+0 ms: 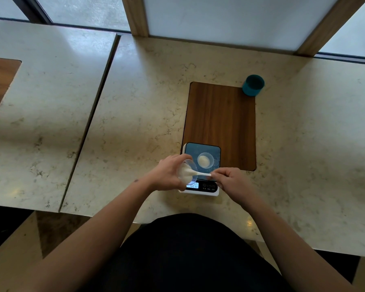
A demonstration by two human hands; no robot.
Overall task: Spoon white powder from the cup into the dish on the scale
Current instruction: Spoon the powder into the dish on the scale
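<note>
A white scale (216, 191) with a dark glass top and a lit display sits at the near end of a wooden inlay. On it stands a small clear dish (211, 155) holding a mound of white powder. My left hand (169, 172) grips a clear plastic cup (187, 172) tilted on its side, mouth toward the right, with white powder inside. My right hand (230, 180) pinches the handle of a white spoon (202, 174), whose bowl is inside the cup in the powder. Both hands hover over the scale's front edge.
A teal cup (253, 85) stands at the far right corner of the wooden inlay (221, 116). The marble counter (135, 114) has a seam on the left, with a second slab beyond it. Window frames rise at the back.
</note>
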